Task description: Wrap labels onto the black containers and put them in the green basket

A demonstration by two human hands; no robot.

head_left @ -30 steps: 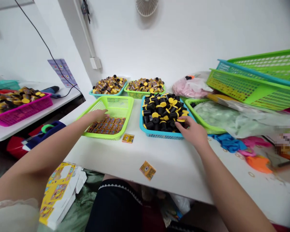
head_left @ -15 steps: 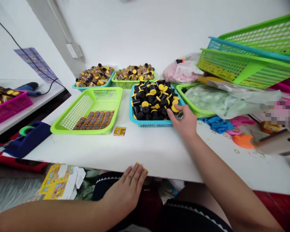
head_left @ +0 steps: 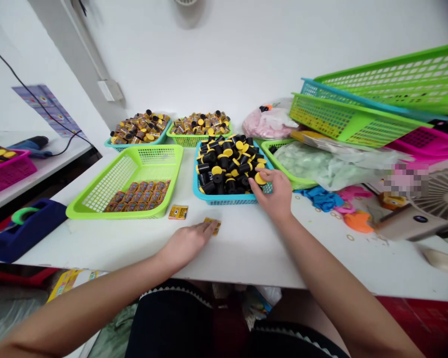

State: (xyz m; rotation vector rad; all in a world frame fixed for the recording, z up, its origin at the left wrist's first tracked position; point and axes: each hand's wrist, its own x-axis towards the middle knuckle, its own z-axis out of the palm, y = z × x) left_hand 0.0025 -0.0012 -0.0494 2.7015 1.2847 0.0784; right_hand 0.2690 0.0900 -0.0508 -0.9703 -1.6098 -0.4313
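Observation:
My left hand [head_left: 188, 243] is low over the white table, its fingertips closed on a small yellow printed label [head_left: 215, 227]. A similar yellow label [head_left: 178, 212] lies flat to the left, beyond the fingers. At the right side of a blue basket [head_left: 229, 200], my right hand [head_left: 276, 195] has thumb and fingers around a small black canister with a yellow cap [head_left: 260, 178]. Its lower part is hidden. Black canisters with yellow caps [head_left: 224, 161] heap up in that basket. Left of it, a green basket [head_left: 125, 216] holds rows of label-wrapped canisters [head_left: 144, 194].
Two baskets of wrapped canisters [head_left: 140, 127] stand by the wall. A blue tape dispenser [head_left: 26, 228] sits at the left edge. Stacked baskets [head_left: 358, 119], a plastic bag [head_left: 321, 164], balloon-like scraps [head_left: 323, 199] and a fan [head_left: 444, 194] crowd the right.
My left hand has moved forward from the table's front edge onto the tabletop, carrying the label. The right hand stays at the blue basket, around a yellow-capped canister. The view has shifted slightly.

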